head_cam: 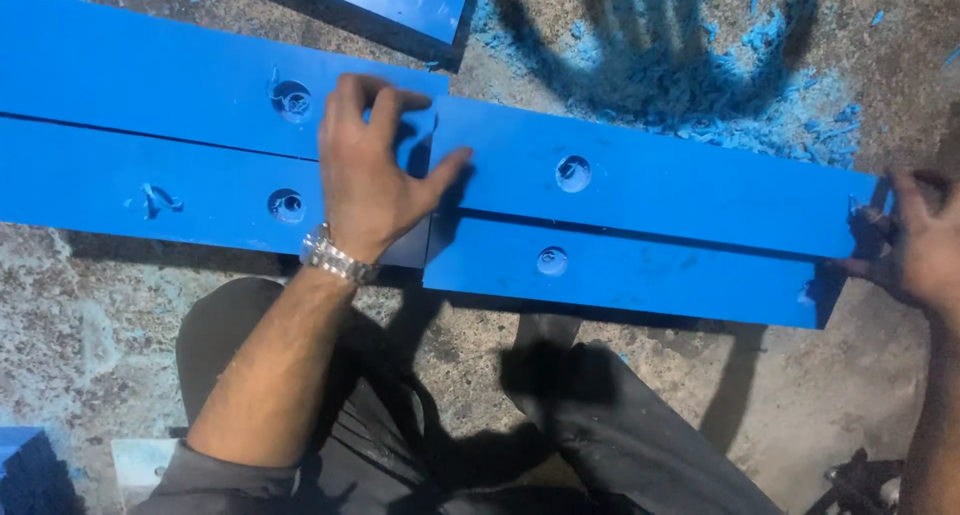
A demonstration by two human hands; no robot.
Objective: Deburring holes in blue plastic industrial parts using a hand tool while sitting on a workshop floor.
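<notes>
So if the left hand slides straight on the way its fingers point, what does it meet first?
The left hand lies flat on the blue boards, fingers pointing up the picture. Going straight on, it would cross the far board's edge and reach the bare concrete floor, then perhaps the dark-edged blue panel beyond; depth is unclear.

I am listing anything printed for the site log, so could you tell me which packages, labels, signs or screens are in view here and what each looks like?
None: no package, label, sign or screen shows.
Only plain blue boards with round holes lie on the concrete floor; the left hand and right hand rest on them.
</notes>
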